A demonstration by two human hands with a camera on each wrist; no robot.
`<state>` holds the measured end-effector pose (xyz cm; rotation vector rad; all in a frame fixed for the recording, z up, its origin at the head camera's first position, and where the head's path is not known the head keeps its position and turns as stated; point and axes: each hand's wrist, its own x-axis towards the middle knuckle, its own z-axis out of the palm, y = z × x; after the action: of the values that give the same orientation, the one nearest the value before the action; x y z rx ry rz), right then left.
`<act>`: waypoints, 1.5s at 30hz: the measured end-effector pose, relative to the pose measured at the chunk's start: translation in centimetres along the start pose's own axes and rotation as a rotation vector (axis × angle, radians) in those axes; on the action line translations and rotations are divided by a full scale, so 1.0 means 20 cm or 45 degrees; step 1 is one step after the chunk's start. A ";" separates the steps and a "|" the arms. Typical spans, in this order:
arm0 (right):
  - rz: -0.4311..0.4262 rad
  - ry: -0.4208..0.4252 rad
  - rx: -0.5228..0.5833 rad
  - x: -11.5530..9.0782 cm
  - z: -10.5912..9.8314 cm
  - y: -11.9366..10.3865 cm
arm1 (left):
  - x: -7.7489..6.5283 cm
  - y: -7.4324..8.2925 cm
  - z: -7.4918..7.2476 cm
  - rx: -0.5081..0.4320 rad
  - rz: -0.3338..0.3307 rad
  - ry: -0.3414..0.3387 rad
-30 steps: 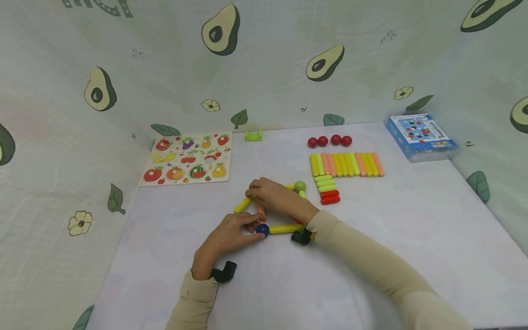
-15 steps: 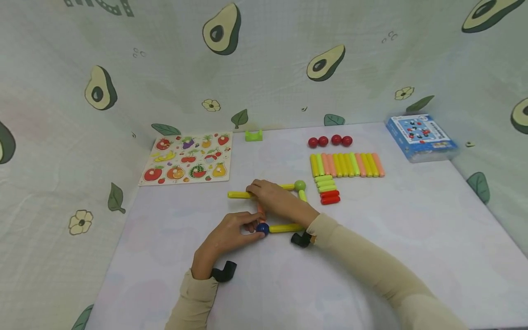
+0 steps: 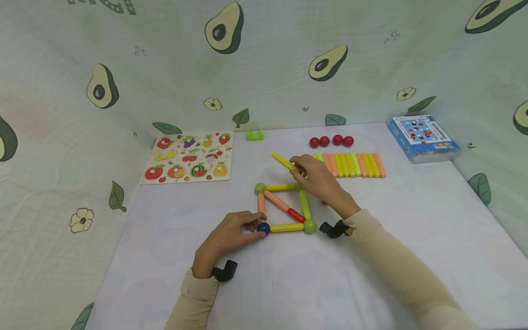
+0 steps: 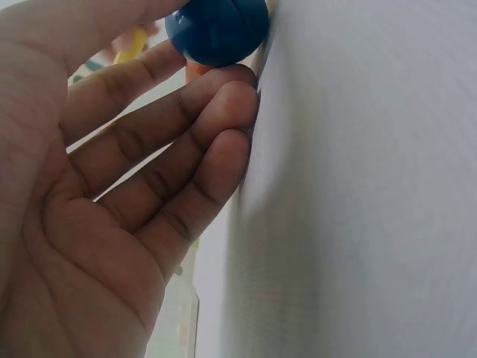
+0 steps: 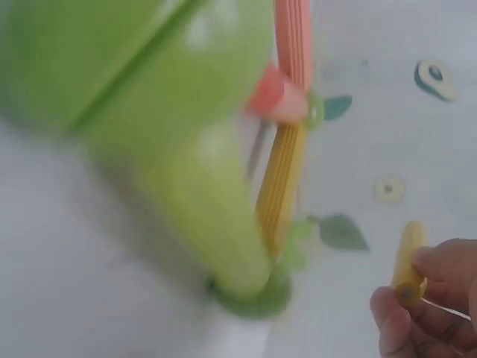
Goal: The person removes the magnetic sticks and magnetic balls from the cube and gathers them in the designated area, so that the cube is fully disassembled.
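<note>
My left hand (image 3: 235, 231) pinches a blue ball (image 3: 263, 228) at the near left corner of a four-sided frame of magnetic sticks and balls. Green balls sit at its other corners, such as the near right green ball (image 3: 310, 226); the far right one is mostly behind my right hand. The sides are yellow, light green and orange sticks. An orange-and-red diagonal (image 3: 284, 206) crosses the frame. My right hand (image 3: 317, 178) pinches a loose yellow stick (image 3: 283, 161) beyond the frame's far right corner, apart from it. The right wrist view shows that yellow stick (image 5: 410, 265) between thumb and fingers.
Behind my right hand lies a row of coloured sticks (image 3: 350, 165), with several red balls (image 3: 324, 141) beyond. A blue box (image 3: 424, 137) stands at the back right. At the back left are a fruit puzzle board (image 3: 187, 158) and a small green piece (image 3: 255, 135).
My right hand has left the frame's far left corner and moved right and away with the yellow stick, uncovering the green ball and the diagonal. My left hand has stayed on the blue ball.
</note>
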<state>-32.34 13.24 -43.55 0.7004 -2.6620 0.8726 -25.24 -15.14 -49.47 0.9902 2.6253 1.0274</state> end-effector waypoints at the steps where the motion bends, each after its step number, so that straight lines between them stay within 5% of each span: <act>1: 0.026 0.016 -0.010 -0.02 -0.03 0.02 | 0.00 0.00 0.00 0.008 0.000 -0.001; 12: 0.311 0.106 -0.174 -0.19 -0.28 0.30 | 0.00 0.01 0.00 0.045 0.009 0.001; 33: 0.597 0.214 -0.352 -0.48 -0.61 0.77 | 0.00 0.02 0.00 0.018 -0.022 -0.004; 45: 0.767 -0.006 -0.267 -0.51 -0.63 0.89 | 0.00 0.01 0.00 0.022 -0.023 -0.004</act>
<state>-31.67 37.19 -46.05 -0.1667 -2.9486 0.6911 -25.04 -15.02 -49.41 0.9692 2.6401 1.0006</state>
